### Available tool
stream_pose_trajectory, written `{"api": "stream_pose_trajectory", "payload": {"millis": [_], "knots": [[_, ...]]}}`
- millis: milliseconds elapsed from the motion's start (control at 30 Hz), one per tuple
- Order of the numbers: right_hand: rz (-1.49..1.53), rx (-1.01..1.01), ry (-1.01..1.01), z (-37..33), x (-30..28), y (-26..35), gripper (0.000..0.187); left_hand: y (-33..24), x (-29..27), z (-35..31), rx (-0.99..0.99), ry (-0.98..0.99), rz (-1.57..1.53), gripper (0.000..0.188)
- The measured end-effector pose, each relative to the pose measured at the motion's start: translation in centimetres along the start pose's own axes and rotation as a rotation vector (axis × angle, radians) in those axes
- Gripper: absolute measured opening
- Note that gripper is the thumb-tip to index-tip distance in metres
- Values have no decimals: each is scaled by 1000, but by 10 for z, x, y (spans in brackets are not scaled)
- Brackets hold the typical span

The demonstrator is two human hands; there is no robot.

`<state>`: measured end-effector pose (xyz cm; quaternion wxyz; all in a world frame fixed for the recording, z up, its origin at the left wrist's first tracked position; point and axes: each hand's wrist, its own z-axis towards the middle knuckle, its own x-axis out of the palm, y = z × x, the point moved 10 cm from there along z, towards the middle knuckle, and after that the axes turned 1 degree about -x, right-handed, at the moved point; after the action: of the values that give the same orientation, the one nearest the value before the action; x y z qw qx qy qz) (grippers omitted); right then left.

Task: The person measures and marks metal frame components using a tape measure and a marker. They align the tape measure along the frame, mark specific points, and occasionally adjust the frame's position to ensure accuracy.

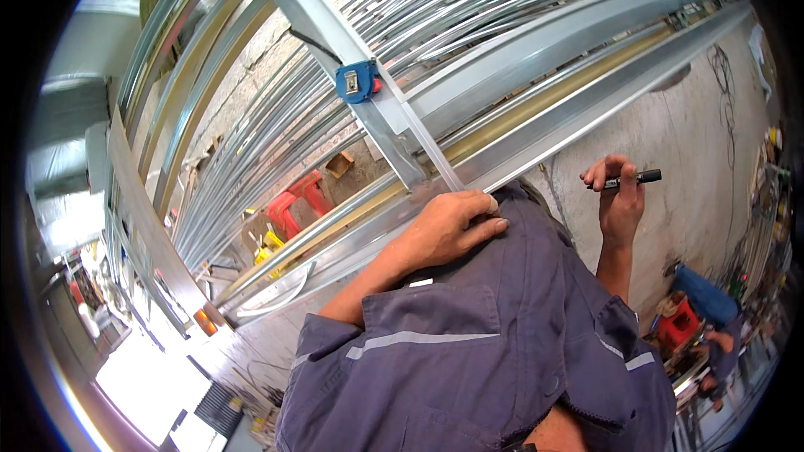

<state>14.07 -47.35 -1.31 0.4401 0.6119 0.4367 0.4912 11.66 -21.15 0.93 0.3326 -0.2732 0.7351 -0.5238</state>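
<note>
Closest to me is my own grey work shirt (pixel 469 343), filling the lower middle of the head view. Just beyond it my left hand (pixel 452 226) lies flat, fingers (pixel 490 226) nearly together, pressing the end of the tape blade (pixel 431 146) down onto a long metal channel (pixel 536 130) that runs slantwise from lower left to upper right. The blade stretches away up to the blue tape measure case (pixel 358 81), which sits further along on a crossing steel piece.

My right hand (pixel 620 201) is off to the right, well apart from the left, fingers closed around a black marker (pixel 634 177) held roughly level, its tip pointing right and clear of the metal.

I judge the channel to be thin folded sheet: light for its length, stiff along its run but whippy if lifted by one end, with smooth slippery faces and sharp edges (best gripped on the flat web, not the lip). The blade is springy and would likely snap back if I eased off.

More bundled metal strips (pixel 469 0) lie beyond, and a red plastic stool (pixel 297 201) stands on the floor below.
</note>
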Motion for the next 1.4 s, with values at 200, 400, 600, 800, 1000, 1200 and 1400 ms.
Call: {"api": "stream_pose_trajectory", "payload": {"millis": [200, 400, 600, 800, 1000, 1200, 1400], "knots": [[53, 35, 180, 53, 8, 0, 44, 3, 2, 5, -92, -185, -20, 22], [60, 61, 353, 111, 6, 5, 45, -7, 19, 13, -228, -369, -98, 22], [48, 125, 419, 150, -7, -5, 49, -8, 42, 20, -347, -472, -130, 19], [67, 202, 396, 171, -30, -36, 58, -13, 50, 21, -235, -632, -146, 18], [234, 302, 510, 167, -28, -61, 61, -20, 51, 4, -239, -688, -117, 21], [218, 380, 451, 170, -39, -66, 61, -19, 53, -2, -261, -730, -123, 19], [211, 287, 528, 169, -28, -59, 60, -9, 63, 13, -268, -681, -182, 18]]}}
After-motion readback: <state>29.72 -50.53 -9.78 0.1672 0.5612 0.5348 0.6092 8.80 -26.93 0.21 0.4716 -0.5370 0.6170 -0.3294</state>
